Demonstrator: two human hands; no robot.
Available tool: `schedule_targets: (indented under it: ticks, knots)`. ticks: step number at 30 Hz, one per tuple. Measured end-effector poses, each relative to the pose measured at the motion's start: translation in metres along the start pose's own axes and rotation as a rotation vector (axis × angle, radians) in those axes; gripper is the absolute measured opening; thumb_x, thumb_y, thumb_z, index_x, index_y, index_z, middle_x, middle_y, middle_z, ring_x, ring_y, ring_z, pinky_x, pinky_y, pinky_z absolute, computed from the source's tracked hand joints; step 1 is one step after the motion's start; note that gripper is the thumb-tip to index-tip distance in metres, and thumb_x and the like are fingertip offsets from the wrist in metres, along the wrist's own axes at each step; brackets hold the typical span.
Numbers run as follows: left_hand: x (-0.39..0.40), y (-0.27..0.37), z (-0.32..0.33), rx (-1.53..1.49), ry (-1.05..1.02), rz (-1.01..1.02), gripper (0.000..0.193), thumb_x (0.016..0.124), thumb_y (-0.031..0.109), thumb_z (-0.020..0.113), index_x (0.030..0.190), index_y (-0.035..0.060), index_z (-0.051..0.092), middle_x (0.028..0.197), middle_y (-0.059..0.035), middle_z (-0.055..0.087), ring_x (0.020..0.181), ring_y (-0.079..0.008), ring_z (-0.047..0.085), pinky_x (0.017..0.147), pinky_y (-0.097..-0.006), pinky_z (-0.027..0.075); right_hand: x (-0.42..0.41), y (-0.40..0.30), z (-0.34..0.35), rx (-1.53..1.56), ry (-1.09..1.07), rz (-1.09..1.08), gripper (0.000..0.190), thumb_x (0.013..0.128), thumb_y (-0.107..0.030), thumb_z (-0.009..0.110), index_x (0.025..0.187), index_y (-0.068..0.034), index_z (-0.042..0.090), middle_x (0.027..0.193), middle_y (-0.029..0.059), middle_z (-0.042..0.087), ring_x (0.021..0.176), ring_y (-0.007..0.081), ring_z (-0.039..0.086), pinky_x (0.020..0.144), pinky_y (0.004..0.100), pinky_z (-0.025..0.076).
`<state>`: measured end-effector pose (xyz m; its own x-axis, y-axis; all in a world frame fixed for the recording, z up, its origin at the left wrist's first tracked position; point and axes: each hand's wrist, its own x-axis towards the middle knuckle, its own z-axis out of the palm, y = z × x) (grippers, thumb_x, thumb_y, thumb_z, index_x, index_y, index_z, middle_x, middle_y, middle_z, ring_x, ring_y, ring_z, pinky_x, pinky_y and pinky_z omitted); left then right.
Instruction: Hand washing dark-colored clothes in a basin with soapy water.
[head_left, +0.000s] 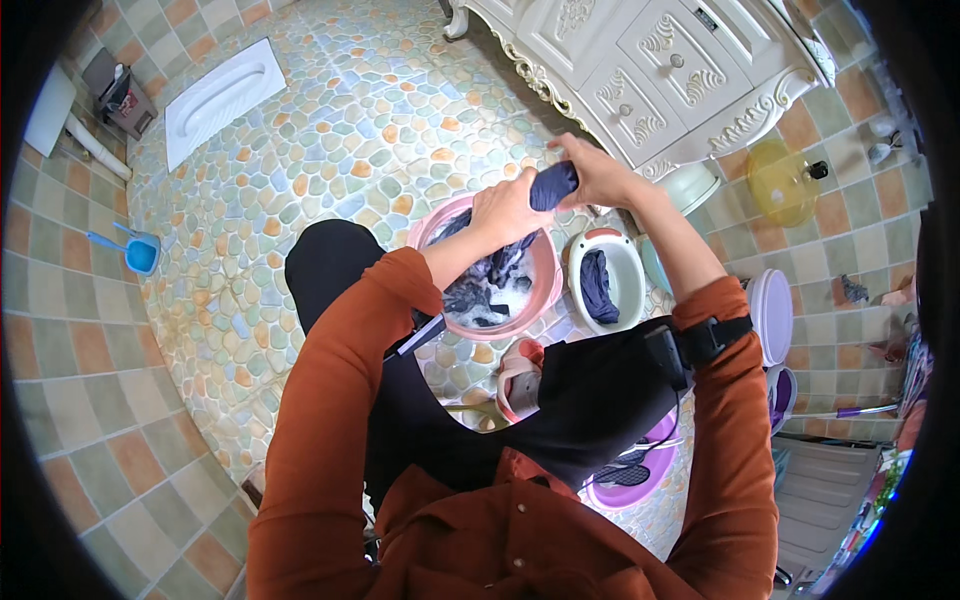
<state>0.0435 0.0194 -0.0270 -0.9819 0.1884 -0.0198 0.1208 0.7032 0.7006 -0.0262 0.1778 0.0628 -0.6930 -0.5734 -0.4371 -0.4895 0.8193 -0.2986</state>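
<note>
Both my hands grip a dark blue wet-looking cloth (553, 186) above and to the right of a pink plastic basin. My left hand (506, 206) closes on the cloth's left end, and my right hand (592, 174) is around its right end, with the fingers partly hidden. Beneath my left forearm, the pink basin (553, 300) holds dark garments (480, 292) in sudsy water. Just right of it stands a small white-green oval basin (636, 289) with a dark blue crumpled cloth (597, 289) inside.
An ornate white cabinet (645, 75) stands at the upper right. Near the right wall are a green basin (686, 187), a yellow translucent basin (776, 184) and a lilac basin (771, 315). A squat toilet (225, 101) lies at the upper left, a blue dustpan (142, 253) at the left wall.
</note>
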Motion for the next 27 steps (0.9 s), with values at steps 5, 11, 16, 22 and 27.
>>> schedule_targets:
  ticks: [5, 11, 16, 22, 27]
  knots:
    - [0.012, -0.007, 0.0, -0.668, 0.003, -0.026, 0.04, 0.074, 0.032, 0.07, 0.103, 0.0057, 0.062, 0.082, -0.0107, 0.065, 0.074, -0.0204, 0.065, 0.068, -0.0327, 0.05, -0.037, 0.003, -0.013, -0.244, 0.438, -0.379, 0.064, 0.073, -0.007, 0.069, 0.132, -0.011, 0.044, 0.133, 0.0104, 0.048, 0.122, 0.0322, 0.048, 0.102, 0.0403, 0.041]
    - [0.009, 0.018, -0.038, -1.07, -0.603, -0.026, 0.025, 0.078, 0.024, 0.07, 0.093, 0.0061, 0.06, 0.077, -0.0018, 0.059, 0.071, -0.0093, 0.058, 0.064, -0.0227, 0.046, -0.053, 0.0, -0.011, -0.716, 0.678, -0.562, 0.067, 0.075, -0.008, 0.06, 0.138, -0.02, 0.042, 0.129, 0.0074, 0.049, 0.124, 0.0299, 0.045, 0.106, 0.041, 0.04]
    - [0.013, 0.012, -0.021, -1.008, -0.805, -0.008, 0.03, 0.077, 0.024, 0.072, 0.096, 0.0033, 0.06, 0.081, -0.0033, 0.061, 0.075, -0.0117, 0.059, 0.07, -0.0249, 0.047, -0.049, 0.002, -0.006, -0.671, 0.467, -0.519, 0.073, 0.069, -0.009, 0.067, 0.137, -0.014, 0.042, 0.11, 0.0076, 0.054, 0.1, 0.0241, 0.056, 0.082, 0.0363, 0.054]
    - [0.015, 0.0, 0.006, -0.283, -0.557, 0.282, 0.057, 0.067, 0.031, 0.078, 0.112, 0.0041, 0.059, 0.091, -0.0128, 0.066, 0.087, -0.0238, 0.063, 0.082, -0.0348, 0.048, -0.035, 0.011, 0.018, -0.451, 0.0, -0.262, 0.035, 0.07, -0.006, 0.065, 0.103, -0.002, 0.057, 0.084, 0.0169, 0.062, 0.084, 0.0363, 0.063, 0.073, 0.0438, 0.051]
    - [0.003, 0.008, 0.009, 0.262, -0.215, 0.392, 0.057, 0.069, 0.043, 0.073, 0.114, 0.0139, 0.055, 0.083, -0.0175, 0.067, 0.083, -0.0356, 0.066, 0.072, -0.0452, 0.05, -0.04, 0.016, 0.066, -0.212, 0.15, 0.001, 0.049, 0.058, -0.031, 0.078, 0.089, 0.004, 0.061, 0.081, 0.0256, 0.064, 0.082, 0.0394, 0.064, 0.076, 0.0445, 0.051]
